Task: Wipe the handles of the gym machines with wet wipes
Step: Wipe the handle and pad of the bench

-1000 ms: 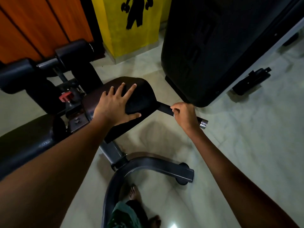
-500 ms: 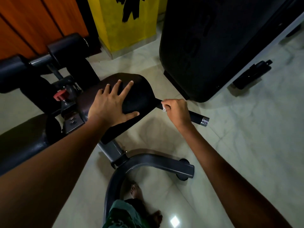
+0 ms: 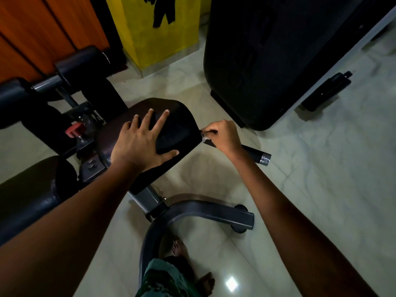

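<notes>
Black handle [image 3: 255,152] runs lower right from our right hand [image 3: 225,136], which grips its inner end, probably through a wipe [image 3: 205,139]; left hand [image 3: 139,142] rests flat.

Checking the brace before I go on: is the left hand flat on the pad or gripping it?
Flat: the left hand lies on the seat pad with fingers straight and spread.

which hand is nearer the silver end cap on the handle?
Right. The right hand grips the black handle up-bar from the silver end cap. The left hand rests flat on the seat pad, farther away.
</notes>
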Demonstrator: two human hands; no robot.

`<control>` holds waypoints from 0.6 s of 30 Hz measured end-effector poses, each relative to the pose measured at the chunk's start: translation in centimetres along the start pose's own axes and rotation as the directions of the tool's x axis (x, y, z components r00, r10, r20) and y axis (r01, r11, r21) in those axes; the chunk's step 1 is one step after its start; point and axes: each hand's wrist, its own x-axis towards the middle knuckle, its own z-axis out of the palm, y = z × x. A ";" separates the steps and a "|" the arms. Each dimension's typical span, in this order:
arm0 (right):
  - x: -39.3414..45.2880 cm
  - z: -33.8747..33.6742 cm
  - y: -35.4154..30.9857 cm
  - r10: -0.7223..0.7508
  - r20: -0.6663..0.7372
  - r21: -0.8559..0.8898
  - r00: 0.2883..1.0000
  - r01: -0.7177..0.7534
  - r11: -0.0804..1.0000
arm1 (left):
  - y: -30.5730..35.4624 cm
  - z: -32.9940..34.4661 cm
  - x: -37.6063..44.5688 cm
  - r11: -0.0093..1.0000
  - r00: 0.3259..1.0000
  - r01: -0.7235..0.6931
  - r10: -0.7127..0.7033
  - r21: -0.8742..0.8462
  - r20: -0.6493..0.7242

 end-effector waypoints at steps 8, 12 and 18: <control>1.5 0.5 -1.4 0.021 0.036 -0.227 0.999 -0.012 0.974 | 0.2 -0.4 -0.2 1.000 1.000 0.005 -0.005 0.006 0.008; 0.5 0.1 -1.0 0.010 -0.009 -0.022 1.000 -0.011 1.000 | 0.2 -0.5 -0.2 1.000 1.000 0.005 -0.005 -0.007 0.013; -2.1 -1.6 -0.5 0.091 0.032 -0.271 0.995 -0.079 0.959 | 0.3 -0.6 -0.3 1.000 1.000 0.003 -0.003 -0.022 0.011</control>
